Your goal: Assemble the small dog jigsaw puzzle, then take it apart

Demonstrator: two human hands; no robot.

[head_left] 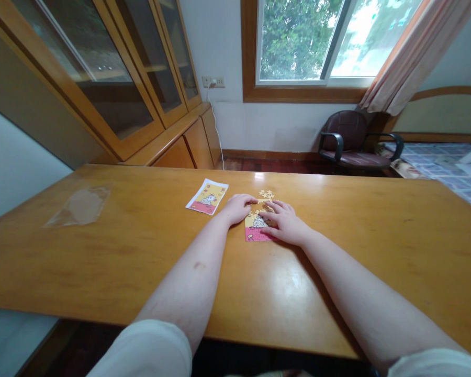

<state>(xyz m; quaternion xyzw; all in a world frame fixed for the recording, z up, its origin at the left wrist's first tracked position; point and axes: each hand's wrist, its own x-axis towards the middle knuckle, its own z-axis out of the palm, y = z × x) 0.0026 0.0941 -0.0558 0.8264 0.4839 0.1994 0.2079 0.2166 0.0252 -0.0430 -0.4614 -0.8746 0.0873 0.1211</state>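
On the table (pixel 121 262), in front of the person, we see a partly assembled puzzle (pixel 255 234), its pink edge toward the person and its jagged yellow edge facing away; its long axis we cannot tell, the right side being covered. The left hand (pixel 239 208) is loosely curled at its upper left; the right hand (pixel 286 222) spreads its fingers over it. Whether either grips a piece we cannot tell. Beyond lie loose pieces (pixel 267 193). The picture card's (pixel 209 198) long axis slants away rightward.
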